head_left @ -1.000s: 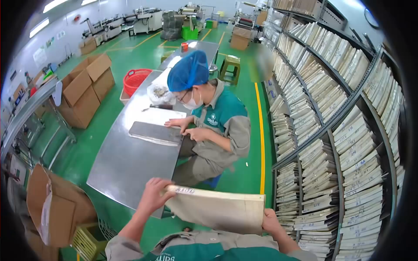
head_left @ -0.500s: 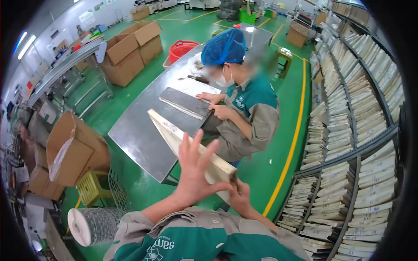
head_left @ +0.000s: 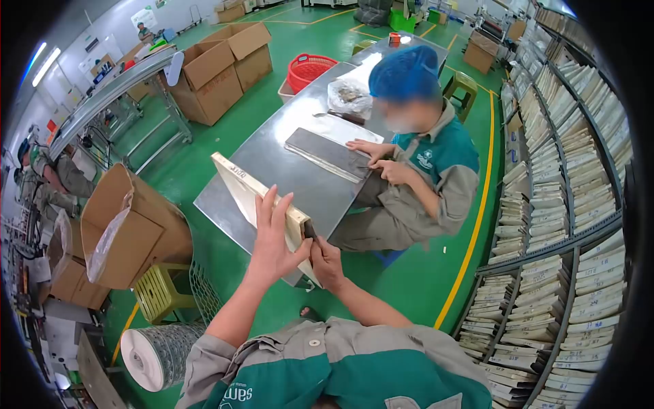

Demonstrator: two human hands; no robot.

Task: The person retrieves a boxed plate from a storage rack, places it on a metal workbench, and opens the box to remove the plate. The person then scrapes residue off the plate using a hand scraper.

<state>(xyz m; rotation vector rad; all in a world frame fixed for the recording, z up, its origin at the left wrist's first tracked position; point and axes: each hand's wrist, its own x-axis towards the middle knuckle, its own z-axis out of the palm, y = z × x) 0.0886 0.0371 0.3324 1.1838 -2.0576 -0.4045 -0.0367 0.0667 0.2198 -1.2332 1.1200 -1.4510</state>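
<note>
A flat cream board with writing on its thick edge is held up on a slant before my chest. My left hand rests on its near end, thumb and fingers around the edge. Beside it, my right hand grips the same end at the dark corner. Beyond the board, a dark flat block lies on the metal table, under the hands of a seated co-worker in a blue hair net.
Shelves packed with boards line the right side. At the left are an open carton, a green-yellow stool and a large roll. A red basket stands behind the table.
From a level hold at both ends, the board has turned to a slant, and both my hands have come together at its near end. The view has swung left.
</note>
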